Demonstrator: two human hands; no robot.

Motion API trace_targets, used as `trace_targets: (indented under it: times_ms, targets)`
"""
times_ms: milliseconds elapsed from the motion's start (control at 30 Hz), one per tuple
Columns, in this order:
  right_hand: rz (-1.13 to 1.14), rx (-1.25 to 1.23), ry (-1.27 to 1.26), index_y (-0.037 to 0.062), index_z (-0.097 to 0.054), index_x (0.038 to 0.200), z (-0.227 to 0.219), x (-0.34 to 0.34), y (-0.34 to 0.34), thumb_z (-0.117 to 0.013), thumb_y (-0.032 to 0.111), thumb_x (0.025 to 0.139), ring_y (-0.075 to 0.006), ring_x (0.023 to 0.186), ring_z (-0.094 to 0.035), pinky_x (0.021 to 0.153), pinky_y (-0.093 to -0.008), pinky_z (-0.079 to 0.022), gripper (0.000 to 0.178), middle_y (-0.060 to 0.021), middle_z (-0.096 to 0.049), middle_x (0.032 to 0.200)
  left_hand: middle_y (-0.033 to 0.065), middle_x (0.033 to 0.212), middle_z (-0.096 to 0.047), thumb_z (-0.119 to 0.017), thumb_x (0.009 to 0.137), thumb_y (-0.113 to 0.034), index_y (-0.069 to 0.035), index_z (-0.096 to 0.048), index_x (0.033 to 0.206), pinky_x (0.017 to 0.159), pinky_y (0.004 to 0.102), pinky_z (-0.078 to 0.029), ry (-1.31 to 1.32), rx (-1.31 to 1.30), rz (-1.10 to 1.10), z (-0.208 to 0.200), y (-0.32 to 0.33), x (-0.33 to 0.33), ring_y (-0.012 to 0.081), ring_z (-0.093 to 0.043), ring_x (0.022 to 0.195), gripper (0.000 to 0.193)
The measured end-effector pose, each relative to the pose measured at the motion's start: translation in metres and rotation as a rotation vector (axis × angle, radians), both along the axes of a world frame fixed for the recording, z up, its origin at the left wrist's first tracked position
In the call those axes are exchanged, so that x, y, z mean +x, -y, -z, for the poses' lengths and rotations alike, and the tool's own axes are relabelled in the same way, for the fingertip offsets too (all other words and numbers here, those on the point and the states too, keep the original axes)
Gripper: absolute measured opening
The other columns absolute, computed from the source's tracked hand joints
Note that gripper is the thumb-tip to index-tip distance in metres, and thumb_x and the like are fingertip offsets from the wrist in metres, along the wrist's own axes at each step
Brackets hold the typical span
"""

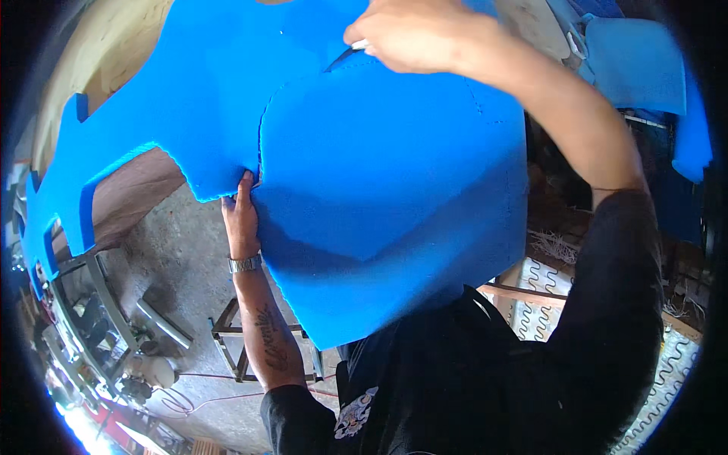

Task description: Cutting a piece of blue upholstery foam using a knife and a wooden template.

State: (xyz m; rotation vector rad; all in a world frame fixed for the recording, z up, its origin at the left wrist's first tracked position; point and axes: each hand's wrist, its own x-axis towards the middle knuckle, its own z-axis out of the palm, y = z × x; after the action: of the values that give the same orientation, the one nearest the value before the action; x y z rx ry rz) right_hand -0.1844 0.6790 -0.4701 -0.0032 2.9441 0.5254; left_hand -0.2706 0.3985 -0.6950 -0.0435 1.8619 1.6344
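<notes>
A large sheet of blue foam (379,167) spreads before me, its left side cut into notches. A dotted curved line is marked across its upper part. Along the left of that curve runs a dark slit, reaching down to the edge by my left hand (241,220). That hand pinches the foam edge at the slit's lower end, thumb on top and the other fingers mostly hidden beneath. At the top, my right hand (417,34) is closed round a knife (343,59) with a dark, narrow blade. The blade tip meets the foam on the marked curve. Most of the handle is hidden.
More blue foam (637,64) lies at the upper right. Frames with zigzag springs (540,299) stand at the lower right. Below left are a metal frame (227,330), a loose metal bar (164,324), and a red hose (220,398) on the concrete floor.
</notes>
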Motion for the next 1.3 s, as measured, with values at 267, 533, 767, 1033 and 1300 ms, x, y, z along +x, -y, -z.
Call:
trace_targets:
  times_ms: [267, 533, 767, 1033, 1300]
  targets:
    - [0.139, -0.13, 0.225, 0.003, -0.068, 0.079, 0.001, -0.011, -0.013, -0.05, 0.009, 0.074, -0.0341, 0.074, -0.065, 0.066, -0.0452, -0.052, 0.019, -0.0186, -0.065, 0.079, 0.0146, 0.12, -0.053, -0.066, 0.08, -0.038, 0.007, -0.044, 0.124, 0.092, 0.0344, -0.038, 0.03, -0.074, 0.001, -0.003, -0.008, -0.003, 0.0235, -0.051, 0.107, 0.067]
    - [0.125, -0.178, 0.173, 0.0056, -0.067, 0.079, -0.03, 0.007, -0.005, -0.05, 0.01, 0.074, -0.0343, 0.067, -0.064, 0.061, -0.0447, -0.052, 0.018, -0.0184, -0.063, 0.072, 0.015, 0.118, -0.054, -0.06, 0.078, -0.058, 0.003, -0.05, 0.12, 0.092, 0.034, -0.038, -0.044, -0.092, 0.118, -0.013, -0.008, 0.007, 0.0228, -0.05, 0.108, 0.074]
    - [-0.392, 0.006, -0.396, 0.0092, -0.064, 0.093, 0.0, 0.044, -0.01, -0.049, 0.011, 0.078, -0.0349, 0.067, -0.063, 0.06, -0.0455, -0.051, 0.021, -0.0187, -0.063, 0.072, 0.0144, 0.107, -0.06, -0.075, 0.071, -0.044, 0.005, -0.053, 0.115, 0.086, 0.0321, -0.043, -0.063, -0.098, 0.407, -0.028, -0.004, 0.0, 0.0212, -0.056, 0.096, 0.07]
    - [0.082, -0.256, 0.181, 0.0089, -0.065, 0.088, -0.031, 0.03, 0.009, -0.05, 0.011, 0.077, -0.0369, 0.067, -0.062, 0.06, -0.0471, -0.05, 0.019, -0.0192, -0.062, 0.071, 0.0168, 0.106, -0.06, -0.079, 0.068, -0.04, 0.004, -0.048, 0.12, 0.076, 0.0301, -0.049, 0.083, 0.003, 0.378, -0.022, 0.01, 0.004, 0.0208, -0.059, 0.088, 0.075]
    - [-0.048, -0.225, 0.144, 0.0112, -0.066, 0.092, -0.036, 0.017, 0.013, -0.05, 0.01, 0.077, -0.0345, 0.068, -0.063, 0.06, -0.0448, -0.05, 0.022, -0.0164, -0.063, 0.072, 0.0186, 0.106, -0.059, -0.08, 0.066, -0.04, 0.006, -0.048, 0.119, 0.078, 0.0322, -0.049, 0.058, -0.056, 0.406, -0.005, 0.017, -0.016, 0.0231, -0.06, 0.09, 0.076]
